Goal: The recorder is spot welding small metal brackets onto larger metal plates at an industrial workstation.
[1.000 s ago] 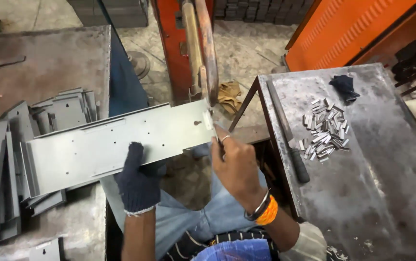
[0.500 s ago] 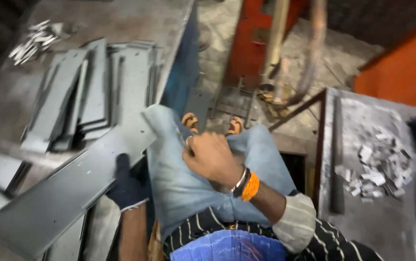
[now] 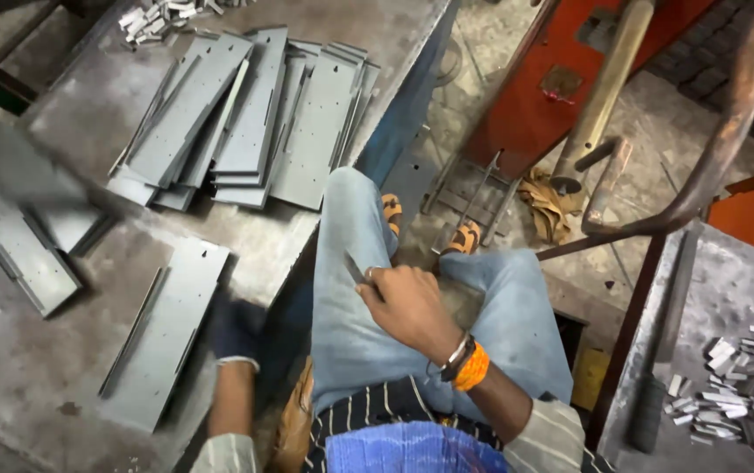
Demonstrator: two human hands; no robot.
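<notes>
A long grey metal plate (image 3: 162, 337) with small holes lies flat on the steel table (image 3: 35, 368) at my left. My left hand (image 3: 237, 331), in a dark glove, is blurred at the plate's right edge; whether it grips the plate is unclear. My right hand (image 3: 407, 308) rests on my lap over blue jeans. It is closed around a thin metal piece (image 3: 353, 266) that sticks out above the thumb. An orange band and a bracelet sit on that wrist.
A fanned stack of similar grey plates (image 3: 250, 118) lies farther back on the table, with more plates (image 3: 22, 232) at the left. Small metal offcuts (image 3: 732, 390) lie on a second table at right. An orange machine (image 3: 569, 79) with levers stands ahead.
The view has swung from the right table to the left one. The plate held up in both hands now lies on the left table. My right hand has dropped to my lap.
</notes>
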